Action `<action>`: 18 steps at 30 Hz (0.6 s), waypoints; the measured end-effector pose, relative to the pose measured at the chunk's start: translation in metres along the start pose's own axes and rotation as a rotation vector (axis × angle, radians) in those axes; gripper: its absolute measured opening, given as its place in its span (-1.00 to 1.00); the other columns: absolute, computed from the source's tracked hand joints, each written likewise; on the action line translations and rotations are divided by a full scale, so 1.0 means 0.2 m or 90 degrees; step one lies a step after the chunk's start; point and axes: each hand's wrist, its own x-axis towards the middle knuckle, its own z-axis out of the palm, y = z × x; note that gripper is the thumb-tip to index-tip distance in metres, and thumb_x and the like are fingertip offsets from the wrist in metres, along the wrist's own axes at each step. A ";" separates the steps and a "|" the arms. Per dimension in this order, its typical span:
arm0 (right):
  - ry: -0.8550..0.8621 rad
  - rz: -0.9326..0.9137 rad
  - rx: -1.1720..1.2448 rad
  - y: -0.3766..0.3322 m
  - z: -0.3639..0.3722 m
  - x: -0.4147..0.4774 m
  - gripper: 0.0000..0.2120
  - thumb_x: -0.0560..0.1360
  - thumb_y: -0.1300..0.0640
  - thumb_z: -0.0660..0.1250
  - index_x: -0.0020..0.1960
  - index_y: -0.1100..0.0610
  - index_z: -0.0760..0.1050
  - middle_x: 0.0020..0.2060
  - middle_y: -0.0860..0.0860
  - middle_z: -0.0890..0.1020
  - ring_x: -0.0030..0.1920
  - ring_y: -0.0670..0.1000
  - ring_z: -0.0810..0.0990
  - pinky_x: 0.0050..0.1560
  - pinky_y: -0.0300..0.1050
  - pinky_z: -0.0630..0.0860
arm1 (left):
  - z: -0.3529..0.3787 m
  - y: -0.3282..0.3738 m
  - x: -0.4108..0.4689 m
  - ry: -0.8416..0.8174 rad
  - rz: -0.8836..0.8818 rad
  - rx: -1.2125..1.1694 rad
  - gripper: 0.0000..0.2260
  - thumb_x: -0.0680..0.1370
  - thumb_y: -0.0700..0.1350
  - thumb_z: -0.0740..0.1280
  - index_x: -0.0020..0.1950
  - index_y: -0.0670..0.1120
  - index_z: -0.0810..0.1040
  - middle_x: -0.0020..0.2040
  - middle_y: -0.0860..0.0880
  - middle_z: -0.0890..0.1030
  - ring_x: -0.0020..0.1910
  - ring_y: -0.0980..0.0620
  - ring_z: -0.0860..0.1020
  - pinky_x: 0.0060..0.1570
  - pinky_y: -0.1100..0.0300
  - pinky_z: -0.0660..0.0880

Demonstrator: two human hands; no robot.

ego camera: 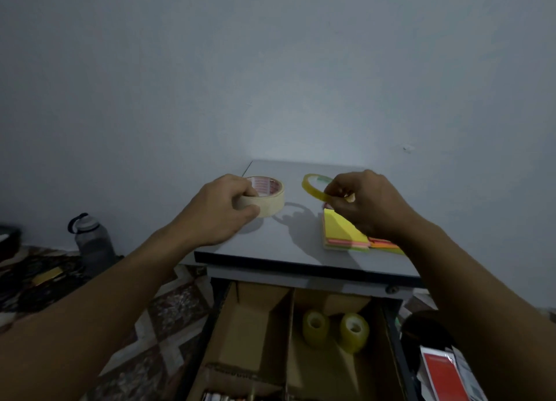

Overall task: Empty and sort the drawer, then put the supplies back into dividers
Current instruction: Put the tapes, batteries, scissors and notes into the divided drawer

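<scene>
1. Left hand (222, 211): I log it gripping the masking tape roll (266, 196). The thumb is on the near outer wall and the fingers are curled over the rim into the core.
2. The masking tape roll lies flat at the left of the grey cabinet top (285, 244). I cannot tell whether it touches the surface or is just clear of it.
3. Right hand (364, 205): its fingertips pinch the near edge of a thin yellow tape ring (311, 184). The ring is tilted and held above the top, near the far end of the sticky notes.
4. Sticky notes (343, 235): a neon stack, yellow on top with pink, orange and green layers, lying on the right side of the top, partly under my right wrist.
5. Drawer (394, 340): it stands open below the top, fitted with cardboard dividers (291, 325).
6. In the right compartment two clear tape rolls stand on edge, side by side (315, 328) (355, 331).
7. The front compartment holds small items that are cut off at the frame edge; I cannot identify them.
8. Surroundings: a dark water bottle (91, 244) stands on the patterned floor at left, and a red booklet (442, 373) lies at lower right.
</scene>
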 end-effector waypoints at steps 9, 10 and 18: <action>0.007 0.040 -0.003 -0.05 -0.11 -0.48 -0.89 0.49 0.10 0.40 -0.01 -0.03 0.67 -0.12 -0.05 0.66 0.01 0.09 0.55 -0.06 -0.05 0.47 | 0.16 0.26 -0.32 -0.022 0.039 -0.090 -0.89 0.52 -0.09 0.43 0.03 -0.02 0.62 0.18 0.05 0.56 0.18 0.10 0.52 0.10 0.10 0.53; 0.010 0.050 -0.005 -0.05 -0.11 -0.53 -0.88 0.49 0.10 0.40 0.01 -0.02 0.66 -0.13 -0.07 0.63 0.02 0.07 0.53 -0.08 -0.09 0.42 | 0.19 0.28 -0.37 -0.029 0.042 -0.099 -0.89 0.52 -0.09 0.43 0.04 -0.02 0.62 0.17 0.05 0.56 0.18 0.10 0.52 0.12 0.07 0.53; 0.003 0.114 -0.020 0.01 -0.06 -0.84 -0.87 0.51 0.08 0.38 0.02 -0.08 0.65 -0.10 -0.11 0.63 0.03 0.02 0.45 -0.08 -0.08 0.38 | 0.44 0.31 -0.68 -0.115 0.016 -0.134 -0.89 0.54 0.00 0.38 0.05 0.08 0.61 0.13 0.22 0.49 0.16 0.23 0.46 0.17 0.07 0.51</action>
